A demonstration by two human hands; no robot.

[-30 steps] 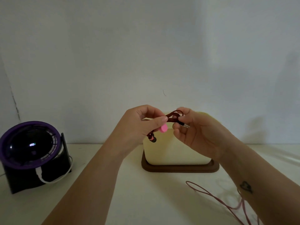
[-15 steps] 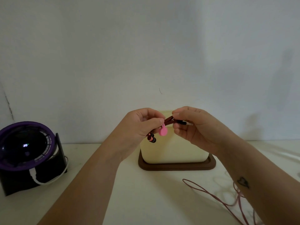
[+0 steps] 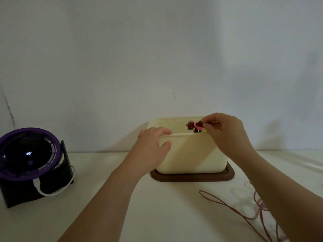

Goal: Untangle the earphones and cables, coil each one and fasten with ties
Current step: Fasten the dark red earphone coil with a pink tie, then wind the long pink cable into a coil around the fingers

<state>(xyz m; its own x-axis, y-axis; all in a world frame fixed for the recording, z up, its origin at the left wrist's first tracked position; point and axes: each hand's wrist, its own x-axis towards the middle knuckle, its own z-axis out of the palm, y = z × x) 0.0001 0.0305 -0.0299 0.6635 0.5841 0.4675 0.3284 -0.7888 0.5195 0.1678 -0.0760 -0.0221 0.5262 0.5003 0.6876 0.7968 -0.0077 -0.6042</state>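
One dark-red earphone coil (image 3: 190, 126) (pink tie (image 3: 197, 125)) pinched by right hand (image 3: 227, 135); left hand (image 3: 152, 145) grips bin (image 3: 192, 154).

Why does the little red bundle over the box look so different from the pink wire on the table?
The red earphone bundle is coiled small and wrapped by a pink tie; the pink wire sprawls in loose loops with no tie showing. The bundle is pinched by the right hand above the cream box; the wire lies on the table. Both are thin cords.

Purple-rimmed fan (image 3: 28, 154) (white lead (image 3: 52, 193) attached) sits left — cream bin (image 3: 190, 154) centre.
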